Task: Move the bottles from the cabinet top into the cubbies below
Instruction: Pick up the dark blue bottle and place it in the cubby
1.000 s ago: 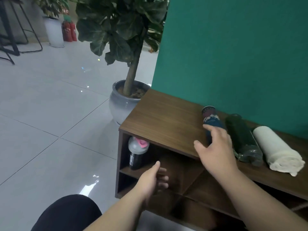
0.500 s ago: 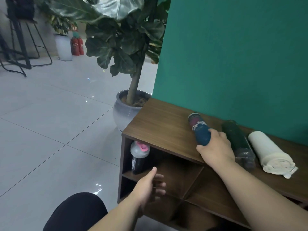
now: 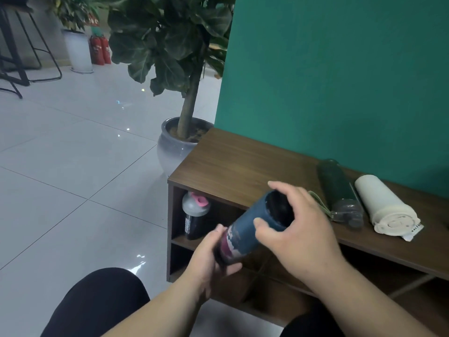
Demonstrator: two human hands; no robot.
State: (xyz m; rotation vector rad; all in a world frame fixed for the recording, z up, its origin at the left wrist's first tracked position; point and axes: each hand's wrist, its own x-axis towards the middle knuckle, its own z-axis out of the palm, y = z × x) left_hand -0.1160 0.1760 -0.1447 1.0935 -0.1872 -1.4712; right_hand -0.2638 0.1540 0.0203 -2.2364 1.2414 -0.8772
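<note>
Bottles are what this job is about, and the one in play is the dark-blue cylindrical bottle with a purple patterned band (image 3: 252,231), held in the air in front of the brown wooden cabinet (image 3: 243,171), off its top and not yet in any cubby. Both hands hold it. The right hand (image 3: 295,235) wraps its upper, dark end, thumb on the near side and fingers (image 3: 281,188) curled over the far side. The left hand (image 3: 206,259) cups the lower end from beneath, its fingers closed around the base.

The bottle's long axis runs on a slant, from the right hand's fingers down and leftward to the left hand's fingers. Its lower end points toward the cubby openings, which lie just beyond and below the left hand. That hand is the nearer one to the cubbies. I judge the coming move turns on swinging this axis to fit an opening.

Beyond the left fingers, a black shaker bottle with a grey lid and pink cap (image 3: 195,216) stands upright in the upper left cubby. To the right of the right hand, a dark-green bottle (image 3: 336,188) and a cream-white bottle (image 3: 379,203) lie on their sides on the cabinet top.
</note>
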